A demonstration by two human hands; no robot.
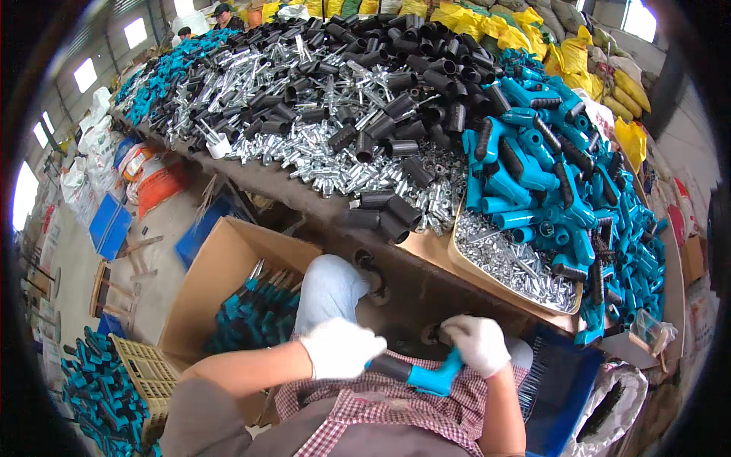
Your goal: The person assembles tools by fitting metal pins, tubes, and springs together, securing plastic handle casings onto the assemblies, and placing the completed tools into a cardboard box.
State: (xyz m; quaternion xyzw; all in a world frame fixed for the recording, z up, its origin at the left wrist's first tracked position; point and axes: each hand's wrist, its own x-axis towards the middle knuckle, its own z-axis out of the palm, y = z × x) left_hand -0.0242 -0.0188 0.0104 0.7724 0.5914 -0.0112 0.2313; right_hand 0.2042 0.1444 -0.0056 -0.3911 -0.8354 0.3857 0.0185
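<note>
Both gloved hands grip one teal handle point(426, 375): left hand point(340, 348) on its black sleeve point(391, 368), right hand point(477, 343) clenched around the top.

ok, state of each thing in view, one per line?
left hand: gloved, closed around black grip
right hand: gloved, gripping teal handle
teal handle: held between both hands, black grip on one end
cardboard box: open, partly filled with teal parts
cardboard tray: full of small metal parts
</note>
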